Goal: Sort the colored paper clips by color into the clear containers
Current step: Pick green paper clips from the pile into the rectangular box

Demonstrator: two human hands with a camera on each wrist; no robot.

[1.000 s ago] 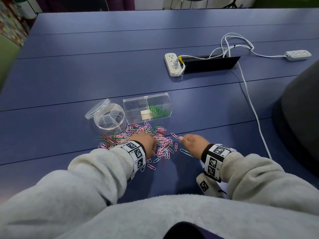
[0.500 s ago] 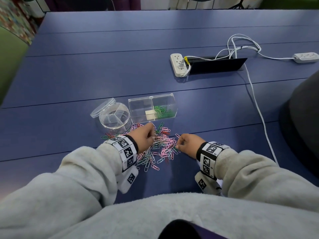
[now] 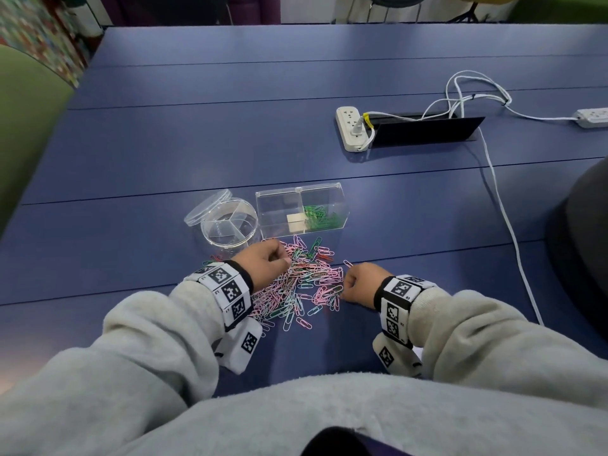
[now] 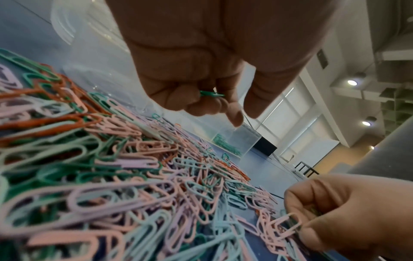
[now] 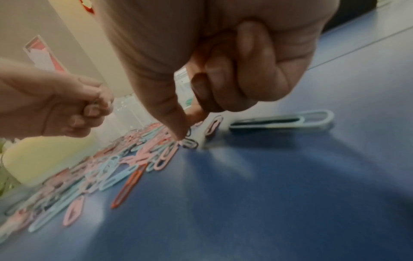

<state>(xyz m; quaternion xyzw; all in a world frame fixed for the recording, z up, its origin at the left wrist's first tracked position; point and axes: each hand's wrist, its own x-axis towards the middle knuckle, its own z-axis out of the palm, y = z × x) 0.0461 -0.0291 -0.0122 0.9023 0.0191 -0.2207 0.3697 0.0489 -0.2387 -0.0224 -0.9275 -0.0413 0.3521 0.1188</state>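
My left hand (image 3: 263, 266) curls around collected green paper clips (image 4: 211, 94), banking one colour for a single drop into the clear rectangular two-compartment box (image 3: 301, 210) holding greens. My right hand (image 3: 358, 283) pinches a pink paper clip (image 4: 288, 224) at the mixed clip pile (image 3: 302, 284), near the blue table's (image 3: 197, 143) front edge. The round divided dish (image 3: 228, 227) looks empty.

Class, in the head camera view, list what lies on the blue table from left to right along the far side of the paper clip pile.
Round lid → round divided container → rectangular clear box holding green clips → white power strip → second power strip.
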